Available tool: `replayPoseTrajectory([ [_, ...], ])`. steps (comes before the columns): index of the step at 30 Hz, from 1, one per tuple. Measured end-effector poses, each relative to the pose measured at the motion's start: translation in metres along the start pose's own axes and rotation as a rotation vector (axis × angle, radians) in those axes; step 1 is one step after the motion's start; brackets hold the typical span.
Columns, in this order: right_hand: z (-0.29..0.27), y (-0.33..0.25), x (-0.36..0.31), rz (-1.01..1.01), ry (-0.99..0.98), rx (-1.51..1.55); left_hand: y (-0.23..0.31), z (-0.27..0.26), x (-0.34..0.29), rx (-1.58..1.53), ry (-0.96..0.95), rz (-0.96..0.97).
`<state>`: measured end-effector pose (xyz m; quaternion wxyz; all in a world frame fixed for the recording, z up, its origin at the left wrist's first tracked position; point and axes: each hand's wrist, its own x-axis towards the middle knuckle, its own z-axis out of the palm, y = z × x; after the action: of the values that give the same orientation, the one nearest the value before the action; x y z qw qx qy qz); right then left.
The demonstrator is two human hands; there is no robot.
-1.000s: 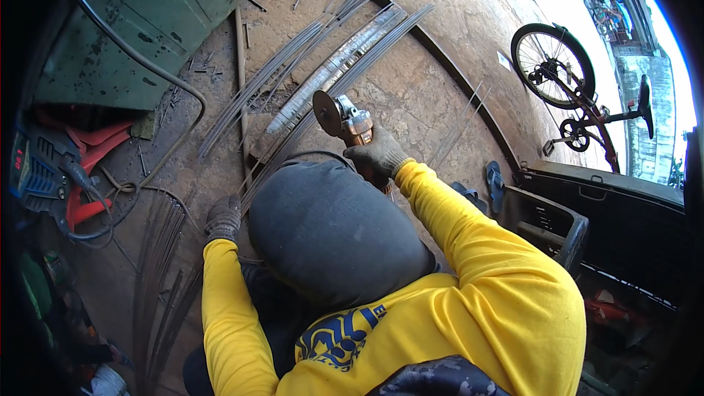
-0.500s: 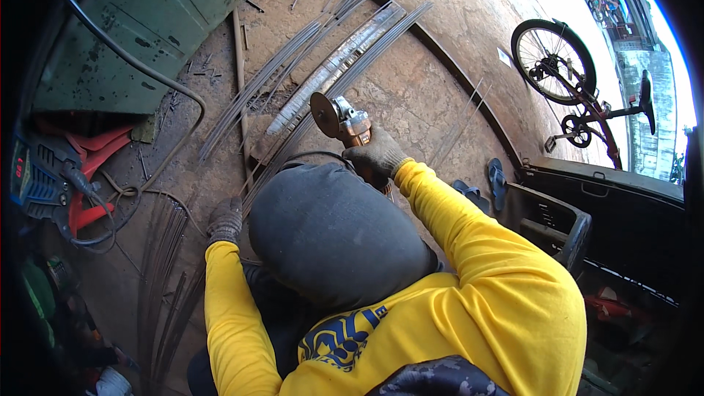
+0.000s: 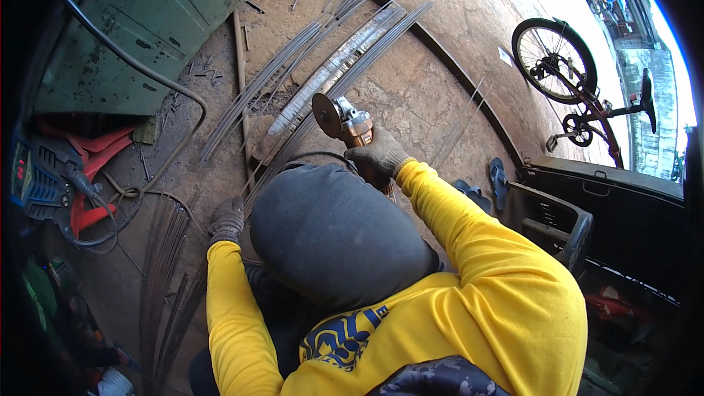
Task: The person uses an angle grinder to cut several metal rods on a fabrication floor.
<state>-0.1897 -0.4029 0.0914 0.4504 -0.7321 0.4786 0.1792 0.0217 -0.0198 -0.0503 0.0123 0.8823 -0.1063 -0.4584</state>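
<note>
My right hand [image 3: 378, 152], in a grey knit glove, grips an angle grinder [image 3: 358, 130] by its body. The grinder's round disc [image 3: 327, 115] stands on edge just to the right of a long bundle of thin metal rods [image 3: 352, 66]. At the near end of that bundle is my gloved left hand [image 3: 226, 220], its fingers together against the rods. My bent knee [image 3: 330, 227] in dark trousers hides part of the grinder's rear and the ground between my hands.
A flat metal bar [image 3: 330, 66] and more rods [image 3: 257, 99] lie alongside. At left are a green metal cabinet [image 3: 125, 37], a blue-and-red machine [image 3: 44, 176] and a cable [image 3: 172, 84]. Further rods [image 3: 165, 249] lie near left. Slippers [image 3: 499, 182], a plastic chair [image 3: 561, 224] and a bicycle [image 3: 579, 95] are at right.
Both hands and the grinder stay almost where they were. The red display on the machine at left reads differently.
</note>
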Motion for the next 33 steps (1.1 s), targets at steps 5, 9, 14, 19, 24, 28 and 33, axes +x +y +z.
replayPoseTrajectory([
  [5, -0.004, -0.002, -0.005, 0.012, 0.009, -0.017, -0.008, 0.015, 0.015, -0.022, 0.000, 0.029],
  [9, -0.005, -0.018, -0.010, -0.032, 0.002, -0.014, -0.038, 0.029, 0.041, 0.097, 0.038, 0.070],
  [14, -0.011, -0.008, -0.007, 0.020, 0.017, -0.021, 0.021, 0.000, -0.009, 0.032, 0.007, 0.029],
  [19, -0.005, -0.019, -0.004, -0.099, 0.056, -0.050, 0.040, -0.030, -0.049, -0.037, 0.007, -0.008],
  [24, 0.003, -0.004, 0.017, -0.096, -0.015, 0.010, 0.019, -0.021, -0.029, -0.022, 0.068, 0.015],
  [28, 0.006, -0.005, 0.024, -0.112, -0.047, -0.030, 0.021, -0.016, -0.035, -0.055, 0.097, 0.031],
  [33, 0.002, -0.030, 0.022, -0.146, -0.070, -0.219, 0.023, -0.019, -0.038, -0.044, 0.066, 0.004],
])
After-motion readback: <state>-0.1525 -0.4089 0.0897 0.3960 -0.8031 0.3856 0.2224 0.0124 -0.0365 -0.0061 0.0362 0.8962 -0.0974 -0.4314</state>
